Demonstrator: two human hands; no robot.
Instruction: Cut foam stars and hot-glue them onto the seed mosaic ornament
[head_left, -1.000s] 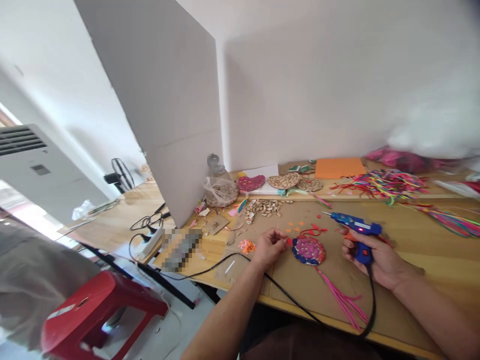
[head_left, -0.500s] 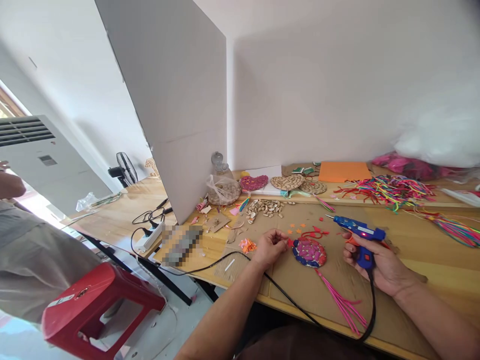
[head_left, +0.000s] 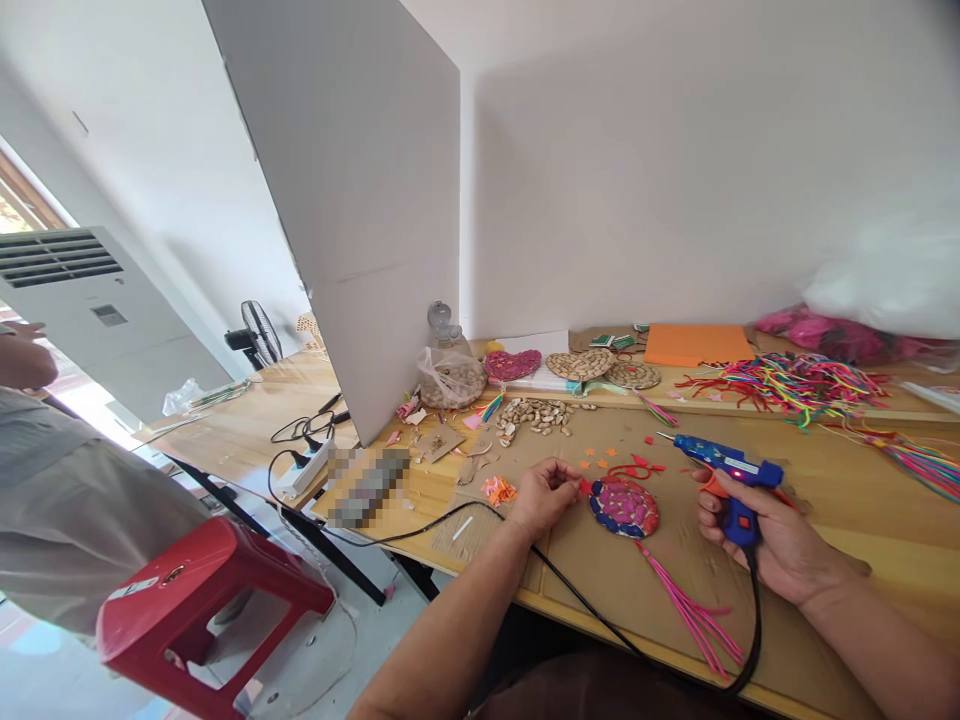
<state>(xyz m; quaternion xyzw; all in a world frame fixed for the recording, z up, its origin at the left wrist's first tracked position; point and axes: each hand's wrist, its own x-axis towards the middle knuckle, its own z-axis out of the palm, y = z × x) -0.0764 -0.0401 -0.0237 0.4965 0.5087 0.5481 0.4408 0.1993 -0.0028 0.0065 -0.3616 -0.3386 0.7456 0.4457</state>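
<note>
My right hand [head_left: 772, 535] is wrapped round a blue glue gun [head_left: 724, 460], with its nozzle pointing left and a small red light lit on its body. Between the pinched fingertips of my left hand [head_left: 551, 495] is a small red star [head_left: 585, 487], partly hidden. Just right of it lies a round ornament [head_left: 624, 507] covered in pink, blue and red painted shells, with a red cord at its top and a pink tassel [head_left: 694, 615] below. Several orange stars [head_left: 598, 457] rest behind the ornament on the cardboard [head_left: 566, 560].
Loose shells [head_left: 536, 415], a bag of shells [head_left: 450, 378] and a heart-shaped ornament [head_left: 513, 365] lie farther back. Colourful cords [head_left: 795, 385] are heaped at right. A black cable [head_left: 577, 600] crosses the front. At left are a red stool [head_left: 202, 580] and a standing person [head_left: 67, 490].
The whole view has shifted slightly, moving things a little to the right. Both hands keep their hold on the red star and the glue gun; the ornament stays on the cardboard.
</note>
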